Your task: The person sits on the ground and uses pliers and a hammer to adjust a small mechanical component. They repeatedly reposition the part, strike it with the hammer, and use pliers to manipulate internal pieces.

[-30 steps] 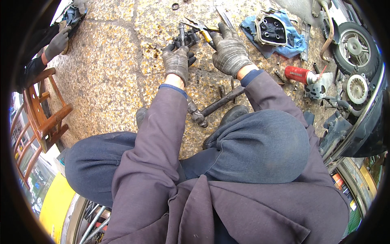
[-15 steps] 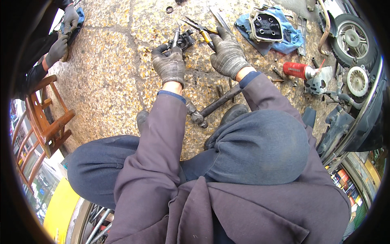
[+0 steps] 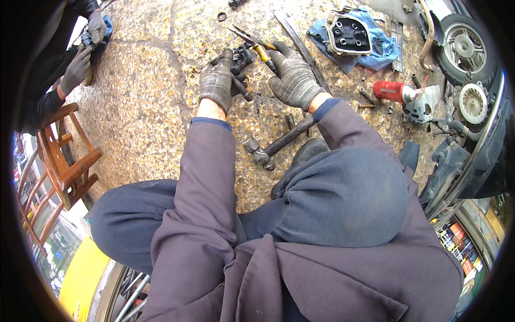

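My left hand (image 3: 216, 83), in a grey knit glove, is closed around a dark metal engine part (image 3: 243, 58). A short dark rod-like piece (image 3: 241, 88) sticks out below the palm; I cannot make out whether it belongs to that part. Long-nosed pliers (image 3: 263, 53) with yellow and black handles are in my gloved right hand (image 3: 294, 79). Their jaws point up and left, just above the engine part, and look parted. Beside my right hand a long flat metal bar (image 3: 301, 45) lies on the stone floor.
A hammer (image 3: 276, 146) lies near my shoe. To the right are an engine cover (image 3: 348, 35) on a blue cloth (image 3: 384, 48), a red spray can (image 3: 390, 92) and a wheel (image 3: 464, 48). A wooden stool (image 3: 70, 161) and another person's gloved hands (image 3: 76, 70) are at left.
My left hand has shifted left and turned over the engine part, and the silver rod it held upright is out of sight. My right hand has moved slightly left with the pliers.
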`<state>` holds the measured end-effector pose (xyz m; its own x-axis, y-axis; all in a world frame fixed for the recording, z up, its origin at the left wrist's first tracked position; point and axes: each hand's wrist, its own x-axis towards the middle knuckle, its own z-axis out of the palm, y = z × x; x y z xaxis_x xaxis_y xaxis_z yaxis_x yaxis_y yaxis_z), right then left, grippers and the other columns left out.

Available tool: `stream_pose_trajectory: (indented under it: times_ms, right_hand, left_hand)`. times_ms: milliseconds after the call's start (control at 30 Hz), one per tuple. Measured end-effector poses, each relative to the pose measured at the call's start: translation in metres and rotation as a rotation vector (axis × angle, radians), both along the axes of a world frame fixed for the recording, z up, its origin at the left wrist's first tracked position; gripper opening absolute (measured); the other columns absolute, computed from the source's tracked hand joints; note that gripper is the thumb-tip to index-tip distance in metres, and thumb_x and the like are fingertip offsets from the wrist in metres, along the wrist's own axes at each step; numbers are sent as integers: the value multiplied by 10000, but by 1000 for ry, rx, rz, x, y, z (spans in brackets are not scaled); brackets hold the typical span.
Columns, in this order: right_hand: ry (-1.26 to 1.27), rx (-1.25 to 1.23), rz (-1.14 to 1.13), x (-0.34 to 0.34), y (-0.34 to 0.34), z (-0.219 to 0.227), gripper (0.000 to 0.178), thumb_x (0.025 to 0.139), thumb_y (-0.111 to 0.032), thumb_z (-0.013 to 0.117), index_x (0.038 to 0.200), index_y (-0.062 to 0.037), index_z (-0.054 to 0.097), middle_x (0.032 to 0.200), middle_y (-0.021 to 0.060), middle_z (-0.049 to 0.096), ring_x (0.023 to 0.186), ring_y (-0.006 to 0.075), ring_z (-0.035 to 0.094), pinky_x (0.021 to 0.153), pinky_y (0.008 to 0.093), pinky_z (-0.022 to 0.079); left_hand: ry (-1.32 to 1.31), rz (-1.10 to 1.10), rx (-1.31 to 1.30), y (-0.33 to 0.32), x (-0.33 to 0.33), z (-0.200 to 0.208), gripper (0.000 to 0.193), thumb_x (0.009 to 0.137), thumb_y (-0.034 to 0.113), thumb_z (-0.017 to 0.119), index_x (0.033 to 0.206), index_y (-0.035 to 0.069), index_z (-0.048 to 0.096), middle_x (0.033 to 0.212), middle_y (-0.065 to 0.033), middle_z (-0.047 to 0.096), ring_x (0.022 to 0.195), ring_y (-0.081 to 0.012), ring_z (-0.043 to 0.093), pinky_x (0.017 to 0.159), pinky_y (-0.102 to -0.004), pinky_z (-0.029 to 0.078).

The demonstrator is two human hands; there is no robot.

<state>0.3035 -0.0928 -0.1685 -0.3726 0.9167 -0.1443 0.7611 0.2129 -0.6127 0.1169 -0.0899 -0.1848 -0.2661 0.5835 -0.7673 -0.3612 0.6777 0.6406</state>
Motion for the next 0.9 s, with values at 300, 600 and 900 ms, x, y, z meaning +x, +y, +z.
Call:
stream_pose_trajectory:
  times_ms: [300,600,900]
  right_hand:
    - [-65,-12,14,-4,6,-11,616,784,-145,616,1382,-42,512,1481,272,407,1314,416,475,1106,440,407]
    - [-155,-7,99,-10,9,-14,632,805,-235,654,1399,-74,512,1504,252,402,1351,402,446,1125,464,373]
    - [-468,75,307,-22,18,-4,591,857,-246,618,1402,-48,506,1572,228,317,1455,415,307,1141,610,279]
  left_hand:
    - [-139,88,180,-21,23,-8,369,948,32,576,1307,59,495,982,-112,640,689,-200,630,584,-349,588]
    - [140,262,164,-13,44,-26,417,850,-95,640,1202,3,440,991,-165,656,684,-219,691,546,-357,612]
    - [62,404,31,-14,42,-34,219,847,24,735,1026,22,608,848,-116,671,582,-229,648,494,-353,552]
